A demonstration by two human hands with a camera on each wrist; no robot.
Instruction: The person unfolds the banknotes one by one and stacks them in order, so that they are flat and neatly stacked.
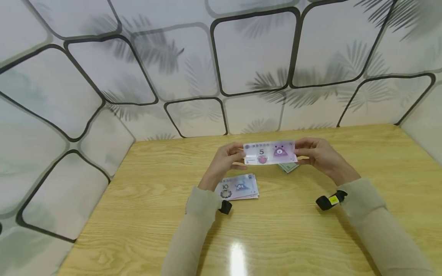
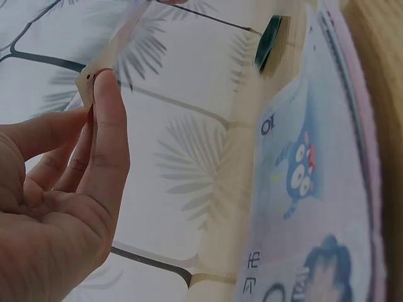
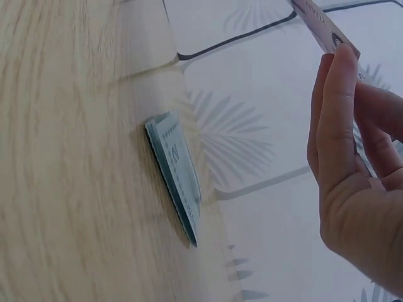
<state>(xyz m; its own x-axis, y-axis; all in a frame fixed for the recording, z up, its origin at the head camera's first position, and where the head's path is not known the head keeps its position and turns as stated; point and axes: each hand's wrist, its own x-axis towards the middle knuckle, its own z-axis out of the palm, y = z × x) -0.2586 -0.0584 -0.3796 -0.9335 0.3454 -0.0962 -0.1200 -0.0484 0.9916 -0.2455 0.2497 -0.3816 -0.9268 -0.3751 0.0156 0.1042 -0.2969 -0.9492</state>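
A purple play banknote (image 1: pixel 270 152) marked 5 is stretched flat above the table between both hands. My left hand (image 1: pixel 226 160) pinches its left end between thumb and fingers; the same grip shows on the note's edge in the left wrist view, where the hand (image 2: pixel 69 182) fills the left side. At the other end, my right hand (image 1: pixel 319 156) pinches the note's right edge. Below the left hand lies a stack of bluish 10 notes (image 1: pixel 241 186), partly hidden by the wrist. Behind the held note, a folded green note (image 3: pixel 174 176) rests on the table.
The wooden table (image 1: pixel 148 214) reaches back to a wall (image 1: pixel 255 50) patterned with dark rounded outlines and grey leaves. Black wrist straps (image 1: pixel 324 202) hang below the sleeve cuffs. A bright light reflection shows on the tabletop near the front.
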